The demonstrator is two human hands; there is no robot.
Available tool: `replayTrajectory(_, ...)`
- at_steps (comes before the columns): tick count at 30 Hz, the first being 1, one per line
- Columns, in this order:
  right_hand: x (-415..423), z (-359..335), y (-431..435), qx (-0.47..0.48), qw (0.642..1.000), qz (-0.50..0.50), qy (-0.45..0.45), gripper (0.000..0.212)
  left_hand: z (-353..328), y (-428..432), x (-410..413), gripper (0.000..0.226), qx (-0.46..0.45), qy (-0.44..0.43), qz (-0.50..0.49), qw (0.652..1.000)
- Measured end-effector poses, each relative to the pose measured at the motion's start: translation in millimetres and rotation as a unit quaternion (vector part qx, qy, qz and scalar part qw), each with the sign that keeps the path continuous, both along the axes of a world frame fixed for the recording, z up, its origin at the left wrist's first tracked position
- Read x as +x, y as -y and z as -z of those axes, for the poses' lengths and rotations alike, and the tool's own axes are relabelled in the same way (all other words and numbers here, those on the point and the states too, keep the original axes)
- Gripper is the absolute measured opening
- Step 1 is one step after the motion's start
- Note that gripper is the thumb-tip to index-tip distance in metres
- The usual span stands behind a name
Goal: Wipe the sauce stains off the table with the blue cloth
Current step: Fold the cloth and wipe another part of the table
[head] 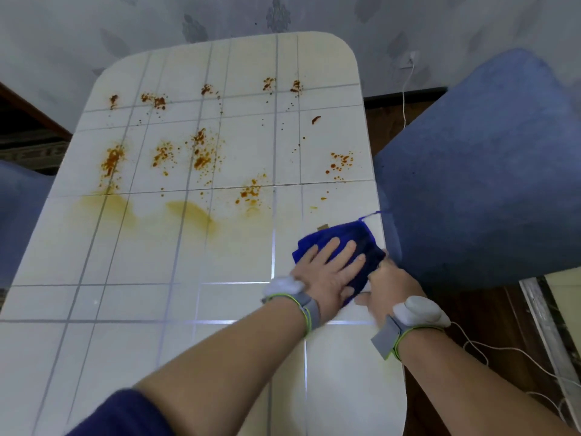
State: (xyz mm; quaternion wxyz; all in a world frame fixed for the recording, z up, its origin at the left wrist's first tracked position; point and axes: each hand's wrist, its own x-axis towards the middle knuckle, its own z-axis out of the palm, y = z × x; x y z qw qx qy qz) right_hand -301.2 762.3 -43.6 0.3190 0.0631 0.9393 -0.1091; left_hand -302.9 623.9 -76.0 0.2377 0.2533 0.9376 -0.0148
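A folded blue cloth lies near the right edge of the white tiled table. My left hand presses flat on the cloth with straight fingers. My right hand grips the cloth's near right corner at the table edge. Orange-brown sauce stains are spattered over the far half of the table, with several more splashes at the right. Pale yellow smears run across the middle.
A blue upholstered chair stands close against the table's right side. Another blue seat is at the left edge. A white cable hangs from a wall socket, and more cable lies on the wooden floor at the lower right.
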Motion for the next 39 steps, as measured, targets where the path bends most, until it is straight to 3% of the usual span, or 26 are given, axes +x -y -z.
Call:
replayTrajectory(2, -0.7, 3.0, 0.9, -0.014, 0.999, 0.019, 0.021, 0.078, 1.9, 38.1, -11.0, 0.065, -0.009, -0.008, -0.066, 0.998)
replayTrajectory(3, -1.1, 3.6, 0.6, -0.01, 0.999, 0.026, 0.028, 0.083, 0.8, 54.1, -13.9, 0.065, -0.011, -0.009, -0.128, 0.992)
replayTrajectory(6, -1.9, 4.7, 1.0, 0.023, 0.999, 0.003, 0.026, 0.061, -1.5, 55.9, 3.1, 0.062, -0.024, -0.022, -0.261, 0.965)
replayTrajectory(9, -5.9, 1.7, -0.2, 0.017, 0.999, 0.022, 0.018, 0.064, 1.2, 3.8, 30.3, 0.058, 0.054, -0.018, -0.165, 0.985)
replayTrajectory(12, -8.8, -4.5, 12.5, 0.037, 0.998, 0.032, 0.038, 0.057, 2.3, 19.0, 19.7, 0.06, 0.068, -0.012, -0.031, 0.997)
replayTrajectory(15, -6.3, -13.9, 26.9, 0.106, 0.99, -0.078, 0.043, 0.037, -1.3, 75.7, -1.6, 0.067, 0.015, 0.001, -0.14, 0.99)
replayTrajectory(18, -6.8, -23.0, 46.9, 0.103, 0.982, -0.161, 0.002, 0.027, -5.5, 87.3, 4.6, 0.064, -0.005, 0.002, -0.25, 0.968)
replayTrajectory(22, -2.4, -26.6, 82.0, 0.048, 0.985, -0.156, -0.063, 0.01, -8.7, 94.6, 24.1, 0.066, 0.01, 0.002, -0.099, 0.995)
replayTrajectory(24, 1.4, -22.1, 97.3, 0.02, 0.984, -0.141, -0.103, 0.011, -5.1, 145.7, 11.7, 0.068, -0.001, 0.004, -0.091, 0.996)
replayTrajectory(28, 4.5, -1.2, 120.3, -0.039, 0.976, -0.146, -0.159, 0.014, -3.7, 200.9, 7.6, 0.065, -0.056, 0.009, -0.286, 0.957)
replayTrajectory(30, 3.7, 6.4, 134.7, -0.088, 0.968, -0.163, -0.168, 0.016, -5.7, 180.0, 21.5, 0.064, -0.036, 0.005, -0.258, 0.966)
replayTrajectory(33, 4.1, 3.7, 163.6, -0.114, 0.961, -0.178, -0.18, 0.016, -6.9, 198.7, 26.6, 0.066, 0.015, 0.003, -0.091, 0.996)
replayTrajectory(34, 4.3, 2.8, 174.6, -0.103, 0.96, -0.181, -0.189, 0.016, -4.4, 222.5, 19.9, 0.066, 0.022, -0.006, -0.078, 0.997)
replayTrajectory(39, 3.3, 10.1, 203.7, -0.064, 0.961, -0.196, -0.185, 0.026, -0.7, 264.1, 18.8, 0.065, -0.047, -0.003, -0.298, 0.953)
